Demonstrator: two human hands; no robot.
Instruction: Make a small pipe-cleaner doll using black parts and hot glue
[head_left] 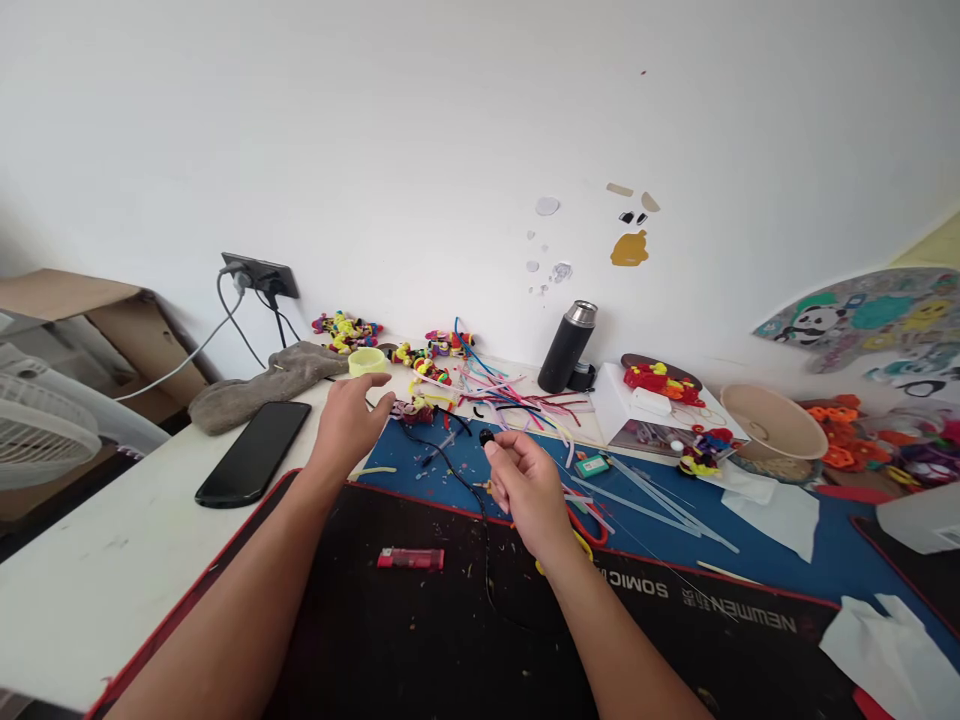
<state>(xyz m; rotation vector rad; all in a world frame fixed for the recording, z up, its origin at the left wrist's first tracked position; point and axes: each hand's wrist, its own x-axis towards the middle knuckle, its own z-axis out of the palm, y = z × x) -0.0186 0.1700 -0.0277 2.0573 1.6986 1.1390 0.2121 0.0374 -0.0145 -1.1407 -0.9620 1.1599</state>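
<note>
My right hand (525, 485) pinches a small round black piece (486, 437) between thumb and fingertips, above the blue mat (427, 465). My left hand (356, 415) is raised at the left edge of that mat, its thumb and index finger apart and nothing seen between them. Just beyond its fingers are a yellow-green tape roll (367, 362) and a small purple and pink figure (412, 410). A thin black cable (480, 500) runs between the hands onto the black mat (420, 640). On the black mat lies a red lighter (411, 559).
A phone (253, 455) and grey cloth (262, 385) lie left. Behind are colourful figures (346, 330), pipe cleaners and a black flask (568, 347). At right are a white box (645, 410), a beige bowl (774, 422), translucent sticks (667, 500) and white paper (892, 655).
</note>
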